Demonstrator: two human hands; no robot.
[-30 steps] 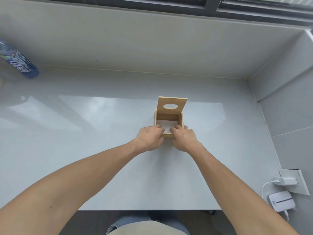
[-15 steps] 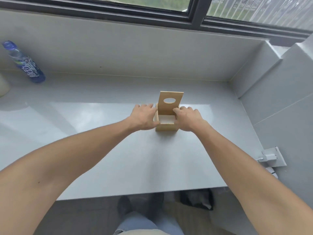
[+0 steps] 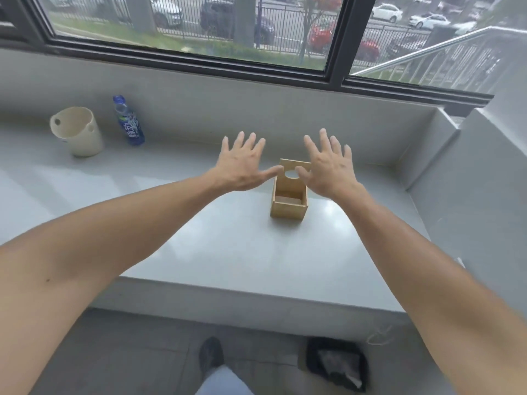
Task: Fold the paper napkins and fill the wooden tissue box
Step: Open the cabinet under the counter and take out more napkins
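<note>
Grey counter (image 3: 199,238) under window | left hand (image 3: 242,166), right hand (image 3: 328,169): both spread wide, empty, raised | wooden tissue box (image 3: 288,208) just below and between them, lid (image 3: 295,168) upright | no loose napkins visible; contents unclear; filling seems done, lid not closed.

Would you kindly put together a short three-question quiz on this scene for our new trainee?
1. True or false: the lid of the wooden tissue box stands raised.
2. Which stands nearer the box: A) the cream bucket, B) the blue bottle?
3. Fill in: the left hand and the right hand both have fingers ____ and hold nothing.

Key: 1 true; 2 B; 3 spread.
</note>
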